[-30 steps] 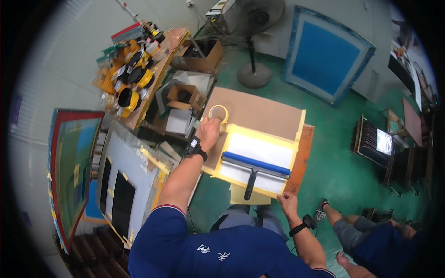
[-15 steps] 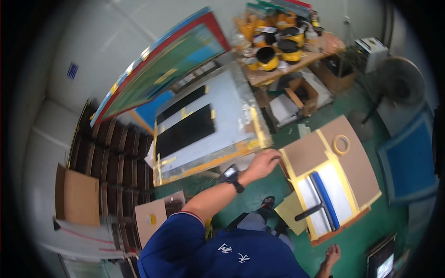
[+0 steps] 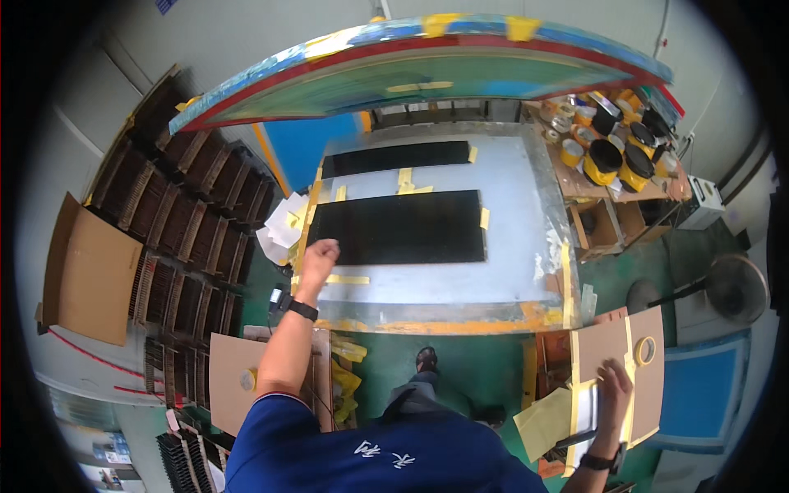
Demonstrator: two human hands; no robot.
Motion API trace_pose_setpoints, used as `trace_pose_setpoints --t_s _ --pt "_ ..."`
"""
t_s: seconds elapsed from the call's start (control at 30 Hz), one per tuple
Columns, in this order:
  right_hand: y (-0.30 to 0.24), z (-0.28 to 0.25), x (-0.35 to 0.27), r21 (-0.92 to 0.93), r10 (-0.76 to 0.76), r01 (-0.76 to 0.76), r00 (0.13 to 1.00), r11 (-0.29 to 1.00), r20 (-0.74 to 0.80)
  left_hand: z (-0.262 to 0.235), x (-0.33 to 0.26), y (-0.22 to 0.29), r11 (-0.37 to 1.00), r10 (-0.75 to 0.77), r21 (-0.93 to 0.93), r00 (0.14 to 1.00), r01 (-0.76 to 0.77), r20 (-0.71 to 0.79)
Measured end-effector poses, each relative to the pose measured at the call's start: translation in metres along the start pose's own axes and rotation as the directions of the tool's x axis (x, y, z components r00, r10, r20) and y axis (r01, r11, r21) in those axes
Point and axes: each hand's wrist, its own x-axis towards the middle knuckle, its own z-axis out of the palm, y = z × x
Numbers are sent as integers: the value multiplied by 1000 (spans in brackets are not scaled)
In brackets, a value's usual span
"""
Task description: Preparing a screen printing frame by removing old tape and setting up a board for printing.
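Note:
A large black sheet (image 3: pixel 399 228) lies taped with yellow strips on the grey metal table (image 3: pixel 518 246), and a second black sheet (image 3: pixel 399 158) lies behind it. My left hand (image 3: pixel 316 255) hovers at the big sheet's left edge with fingers curled; nothing shows in it. A coloured screen frame (image 3: pixel 427 66) is tilted up behind the table. My right hand (image 3: pixel 612 382) rests flat on a yellow-edged board on a brown cardboard sheet (image 3: pixel 600 345), below a roll of tape (image 3: pixel 645 351). A yellow sheet (image 3: pixel 544 421) hangs off the board's left side.
Yellow and black ink cans (image 3: pixel 608 160) crowd a wooden bench at the right. A floor fan (image 3: pixel 731 287) and a blue framed screen (image 3: pixel 690 394) stand on the green floor. Dark drying racks (image 3: pixel 181 214) and a cardboard panel (image 3: pixel 94 267) fill the left side.
My view has swung from the side stand to the big metal table. My left hand left the tape roll and now sits at the black sheet's left edge. My right hand stays on the board.

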Motion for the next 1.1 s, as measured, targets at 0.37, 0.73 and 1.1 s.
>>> trace_pose_setpoints --t_s 0.37,0.73,1.1 --pt "-69 270 178 -195 25 66 902 979 432 -56 48 -36 940 -243 -240 970 242 24" --pt "-110 435 292 -99 -169 282 783 954 598 -66 17 17 901 -296 -349 953 258 -59" --pt "5 479 495 -248 90 118 718 961 690 -18 42 -50 976 -193 54 952 212 -238"
